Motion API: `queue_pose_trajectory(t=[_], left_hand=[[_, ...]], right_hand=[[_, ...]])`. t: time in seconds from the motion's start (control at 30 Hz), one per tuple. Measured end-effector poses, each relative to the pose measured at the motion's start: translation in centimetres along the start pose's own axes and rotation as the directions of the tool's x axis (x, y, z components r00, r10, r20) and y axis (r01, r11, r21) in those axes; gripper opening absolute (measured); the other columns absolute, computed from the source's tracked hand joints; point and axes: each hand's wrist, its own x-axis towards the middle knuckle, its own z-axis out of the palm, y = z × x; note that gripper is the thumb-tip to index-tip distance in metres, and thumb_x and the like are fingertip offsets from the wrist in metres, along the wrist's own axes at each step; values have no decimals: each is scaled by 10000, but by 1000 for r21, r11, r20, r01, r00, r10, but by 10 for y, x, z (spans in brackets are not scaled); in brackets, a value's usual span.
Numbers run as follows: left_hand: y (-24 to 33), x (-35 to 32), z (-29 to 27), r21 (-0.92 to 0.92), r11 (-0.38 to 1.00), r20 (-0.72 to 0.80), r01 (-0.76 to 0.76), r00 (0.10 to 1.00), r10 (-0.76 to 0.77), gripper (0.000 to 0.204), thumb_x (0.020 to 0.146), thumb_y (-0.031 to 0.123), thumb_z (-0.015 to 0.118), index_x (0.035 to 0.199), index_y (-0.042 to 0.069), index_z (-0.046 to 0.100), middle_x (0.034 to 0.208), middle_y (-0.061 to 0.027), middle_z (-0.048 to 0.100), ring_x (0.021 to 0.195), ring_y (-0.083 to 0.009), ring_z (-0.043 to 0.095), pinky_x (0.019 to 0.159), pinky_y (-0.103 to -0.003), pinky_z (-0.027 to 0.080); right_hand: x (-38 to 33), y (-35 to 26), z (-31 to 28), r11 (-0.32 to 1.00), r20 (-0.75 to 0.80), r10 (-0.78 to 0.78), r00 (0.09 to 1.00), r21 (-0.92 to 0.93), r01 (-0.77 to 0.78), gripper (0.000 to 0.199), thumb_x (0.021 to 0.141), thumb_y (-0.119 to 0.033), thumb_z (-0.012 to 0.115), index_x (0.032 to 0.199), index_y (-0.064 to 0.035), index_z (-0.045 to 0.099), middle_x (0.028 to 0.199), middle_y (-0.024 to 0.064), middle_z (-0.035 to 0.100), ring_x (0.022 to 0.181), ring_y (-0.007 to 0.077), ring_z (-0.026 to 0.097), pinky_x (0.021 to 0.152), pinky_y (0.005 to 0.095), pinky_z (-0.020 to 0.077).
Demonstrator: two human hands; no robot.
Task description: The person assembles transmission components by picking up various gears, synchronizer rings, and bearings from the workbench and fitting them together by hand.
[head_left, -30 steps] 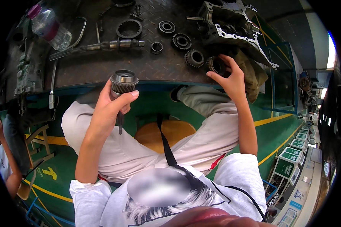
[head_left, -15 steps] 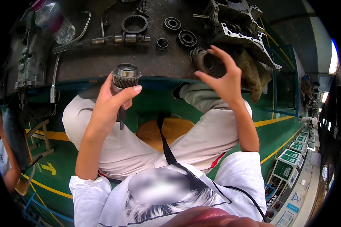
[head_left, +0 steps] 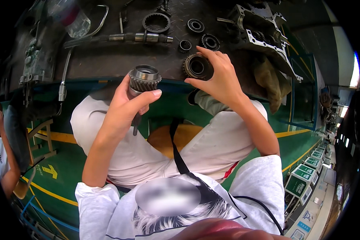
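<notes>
My left hand grips a steel gear shaft upright, its toothed head at the top and the thin stem pointing down below my fingers. My right hand holds a dark ring-shaped gear by its rim, close to the right of the shaft's head and apart from it. Both hands hover over the near edge of a dark metal workbench, above my knees in light trousers.
On the bench lie a long splined shaft, a large ring, bearings, a grey gearbox housing, a plastic bottle and a cloth. A person sits at far left. The floor is green with yellow lines.
My right hand has lifted the ring gear off the bench and brought it left toward the shaft head. My left hand has kept the shaft nearly still.
</notes>
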Motion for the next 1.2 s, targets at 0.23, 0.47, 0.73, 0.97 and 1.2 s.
queue_pose_trajectory(t=[0.23,0.47,0.73,0.97,1.2], left_hand=[[-1,-1,-5,7,1000,-6,2,1000,-2,396,774,139,747,1097,58,533,763,29,499,609,-50,401,549,-211,315],[1,0,-2,36,999,-29,9,1000,-8,416,763,151,756,1104,61,535,778,25,514,608,-51,408,552,-209,324],[-1,0,-2,23,1000,-12,-14,1000,14,416,761,149,758,1104,66,537,783,24,525,607,-49,414,551,-210,335],[0,0,-2,24,1000,-35,-19,999,20,439,759,168,768,1120,62,541,784,33,525,605,-46,415,549,-207,335],[-2,2,-2,28,1000,-3,-3,1000,3,431,774,158,765,1129,65,541,793,42,526,606,-26,408,540,-191,320]], right_hand=[[2,-4,-14,988,-161,-152,975,-59,144,540,680,-243,848,1109,17,650,1058,158,647,1016,305,586,892,392,468],[-22,39,-34,965,-168,231,958,-86,-247,523,713,-271,827,1107,22,646,1091,165,643,1023,308,581,883,369,477],[-19,46,-25,956,-103,268,958,-96,-277,552,660,-248,842,1103,13,644,1074,144,631,1062,307,544,935,379,447],[-20,34,-36,896,-78,274,958,382,-226,475,654,-96,783,1087,14,621,1061,115,565,953,225,619,873,312,487],[-11,-1,-40,949,18,135,991,284,-134,512,615,-37,734,1114,-19,620,1082,104,523,977,235,589,876,316,478]])
